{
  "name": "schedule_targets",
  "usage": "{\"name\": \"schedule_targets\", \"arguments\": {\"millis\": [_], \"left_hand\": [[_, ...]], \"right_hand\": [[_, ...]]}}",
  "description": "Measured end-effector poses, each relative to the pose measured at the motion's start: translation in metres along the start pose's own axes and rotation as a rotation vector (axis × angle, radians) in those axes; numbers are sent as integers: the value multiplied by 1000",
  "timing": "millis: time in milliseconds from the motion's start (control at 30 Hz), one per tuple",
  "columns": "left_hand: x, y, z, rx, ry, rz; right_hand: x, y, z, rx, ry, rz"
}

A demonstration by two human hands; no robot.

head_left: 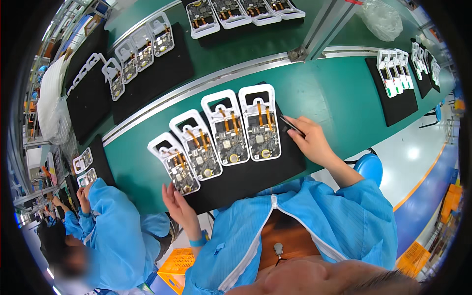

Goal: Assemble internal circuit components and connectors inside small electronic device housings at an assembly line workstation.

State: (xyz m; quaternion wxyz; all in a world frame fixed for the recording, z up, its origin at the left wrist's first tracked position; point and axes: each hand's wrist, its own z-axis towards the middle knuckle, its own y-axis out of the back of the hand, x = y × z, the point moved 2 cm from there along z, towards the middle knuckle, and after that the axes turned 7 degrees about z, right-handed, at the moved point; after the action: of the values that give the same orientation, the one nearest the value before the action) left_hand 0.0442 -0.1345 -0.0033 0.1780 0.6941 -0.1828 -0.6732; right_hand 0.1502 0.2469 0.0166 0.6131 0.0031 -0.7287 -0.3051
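Tweezers (291, 125) sit pinched in the right hand (310, 140), tips just right of the nearest white-framed circuit board (259, 129). Three more boards run leftward on the black mat (255, 179). The left hand (179, 206), fingers loosely open, seems to touch the mat's edge below the farthest board (174, 169).

Your right hand (310, 140) grips dark tweezers (291, 125), tips beside rightmost of four white open devices (259, 123) on black mat (275, 169). Your left hand (178, 204) rests at mat's near edge, just below leftmost device (174, 163). Green bench (339, 93) underneath. Neighbour's blue sleeve (115, 216) at left.
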Motion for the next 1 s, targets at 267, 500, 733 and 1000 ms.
{"name": "schedule_targets", "arguments": {"millis": [267,500,733,1000], "left_hand": [[-114,-60,16,151,-583,383],[-142,-168,11,466,-955,215],[-139,-178,5,489,-942,156],[-130,-184,12,419,-924,288]], "right_hand": [[2,6,31,66,-78,205],[7,2,56,141,30,17],[24,-6,55,164,0,-77],[26,-15,52,111,-117,-5]]}}
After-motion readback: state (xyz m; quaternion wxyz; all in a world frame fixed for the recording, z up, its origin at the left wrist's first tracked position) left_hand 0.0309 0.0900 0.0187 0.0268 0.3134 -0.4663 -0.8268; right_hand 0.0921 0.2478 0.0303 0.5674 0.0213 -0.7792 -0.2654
